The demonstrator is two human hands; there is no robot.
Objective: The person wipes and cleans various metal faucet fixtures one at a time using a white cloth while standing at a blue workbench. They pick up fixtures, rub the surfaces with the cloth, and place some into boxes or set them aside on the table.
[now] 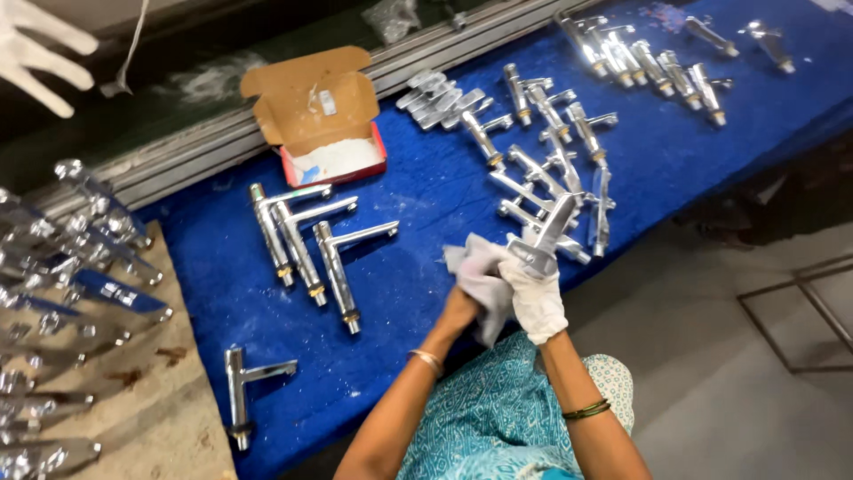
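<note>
My right hand, in a white glove, grips the body of a chrome tap whose spout points up and away. My left hand is bare and presses a grey cloth against the lower part of that tap. Both hands are just above the near edge of a blue-covered table. A gold bangle sits on each wrist.
Three chrome taps lie side by side left of my hands, one more tap nearer. Several taps are heaped behind my hands and along the far right. An open cardboard box stands at the back. Another person's gloved hand shows top left.
</note>
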